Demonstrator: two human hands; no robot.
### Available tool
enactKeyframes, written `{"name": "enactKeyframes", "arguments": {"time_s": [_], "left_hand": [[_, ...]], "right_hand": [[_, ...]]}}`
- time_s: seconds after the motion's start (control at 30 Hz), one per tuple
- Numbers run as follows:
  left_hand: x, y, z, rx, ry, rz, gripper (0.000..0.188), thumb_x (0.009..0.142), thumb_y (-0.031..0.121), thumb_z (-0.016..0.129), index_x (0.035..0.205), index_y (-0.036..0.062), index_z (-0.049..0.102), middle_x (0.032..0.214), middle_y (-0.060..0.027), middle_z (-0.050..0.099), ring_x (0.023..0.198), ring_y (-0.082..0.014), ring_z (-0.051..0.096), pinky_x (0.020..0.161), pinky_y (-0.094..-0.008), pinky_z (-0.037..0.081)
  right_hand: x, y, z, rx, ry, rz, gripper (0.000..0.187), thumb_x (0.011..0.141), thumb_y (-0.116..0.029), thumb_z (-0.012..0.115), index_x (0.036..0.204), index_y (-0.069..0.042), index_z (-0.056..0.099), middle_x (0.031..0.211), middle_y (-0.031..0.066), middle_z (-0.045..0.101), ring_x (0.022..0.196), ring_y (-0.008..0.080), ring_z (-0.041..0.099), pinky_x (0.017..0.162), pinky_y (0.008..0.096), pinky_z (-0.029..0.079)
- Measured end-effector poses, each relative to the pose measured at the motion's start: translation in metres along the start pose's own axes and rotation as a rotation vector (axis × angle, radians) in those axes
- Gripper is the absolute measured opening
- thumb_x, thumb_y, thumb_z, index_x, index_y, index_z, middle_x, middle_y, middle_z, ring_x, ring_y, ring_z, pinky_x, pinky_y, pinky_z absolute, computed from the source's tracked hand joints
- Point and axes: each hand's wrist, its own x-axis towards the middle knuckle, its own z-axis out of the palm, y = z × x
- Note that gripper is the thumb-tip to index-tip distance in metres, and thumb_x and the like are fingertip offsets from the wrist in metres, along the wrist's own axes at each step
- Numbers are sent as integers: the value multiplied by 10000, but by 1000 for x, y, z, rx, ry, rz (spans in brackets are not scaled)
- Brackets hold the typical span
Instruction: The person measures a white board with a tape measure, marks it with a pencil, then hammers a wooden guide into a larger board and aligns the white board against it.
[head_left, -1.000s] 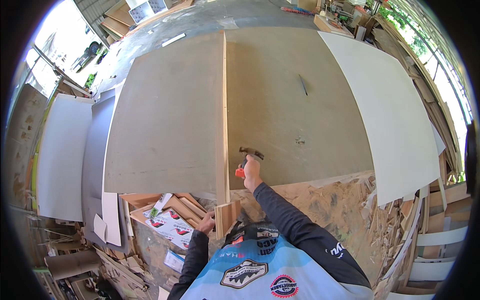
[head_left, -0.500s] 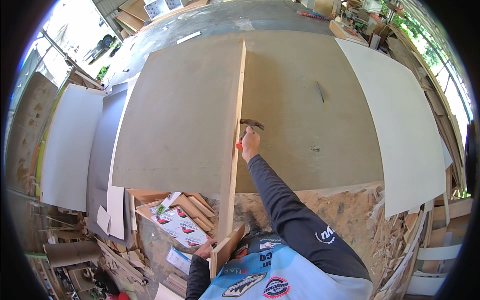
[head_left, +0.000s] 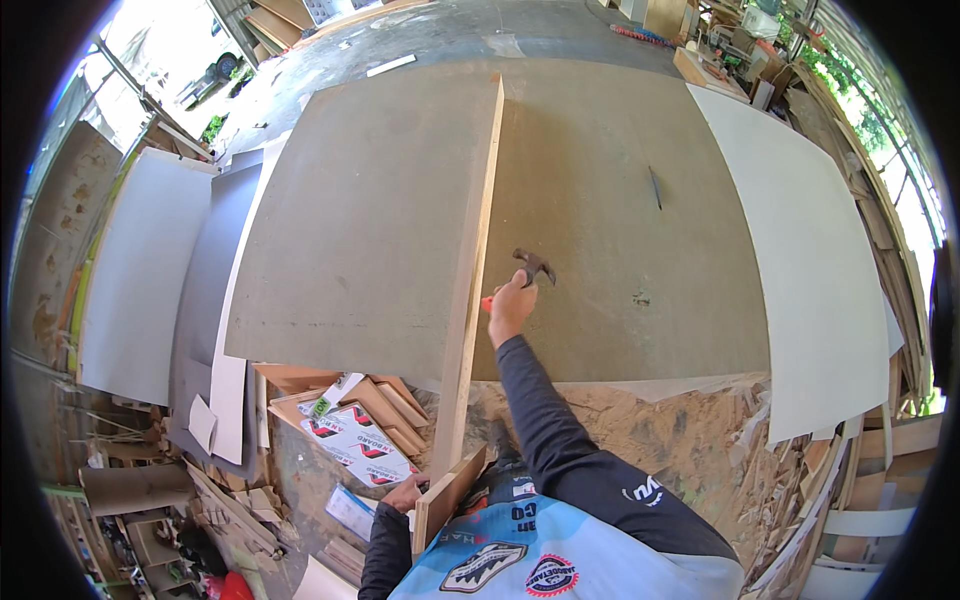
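Observation:
My right hand [head_left: 513, 305] grips a claw hammer [head_left: 534, 265] with a dark metal head and a red handle end. It is raised just right of a long wooden board [head_left: 482, 225] standing on edge, with the hammer head apart from the board. Near my body, a short wooden board [head_left: 447, 500] stands crosswise at the long board's near end. My left hand [head_left: 403, 493] is closed at the short board, on its left side; its fingertips are partly hidden there.
Beneath the long board spreads a large grey-brown panel [head_left: 350, 220]. A thin dark pencil-like stick [head_left: 655, 188] lies on its right half. A white sheet [head_left: 815, 240] lies at the right, with wood scraps beyond. Board offcuts [head_left: 385, 415] and sawdust [head_left: 640, 425] cover the near floor.
My right hand and the hammer have pulled back from the long board, slightly right and nearer to me. My left hand stays at the short board. The view has shifted slightly.

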Motion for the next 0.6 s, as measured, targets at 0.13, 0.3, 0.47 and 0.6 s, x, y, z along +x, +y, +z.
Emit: {"name": "enactKeyframes", "arguments": {"time_s": [0.13,0.3,0.47,0.6], "left_hand": [[-11,15,3,-95,25,40,462,709,275,726,1054,-23,658,906,-10,663,831,-89,549,738,-285,454],[-32,55,8,-27,57,156,437,782,269,691,1109,-17,646,976,-15,664,879,-84,559,767,-276,461],[-52,39,-1,-108,70,11,433,787,158,675,1178,-20,620,1036,-32,672,923,-94,583,800,-270,469],[-84,-38,-26,150,35,-125,523,717,128,702,1220,19,610,1157,-110,655,1084,-164,567,946,-304,427]], "right_hand": [[-9,9,-3,-69,-469,87,320,941,-281,496,758,-21,456,593,36,509,464,163,527,468,334,463],[-38,-11,4,49,-88,182,300,935,-272,529,749,-38,549,607,25,512,472,155,544,405,299,409],[-24,12,-12,44,-528,169,269,913,-261,548,746,-51,524,612,28,514,462,148,535,419,302,425],[-17,10,-3,205,-344,185,250,927,-266,530,775,-68,518,657,23,499,509,156,548,461,314,453]]}}
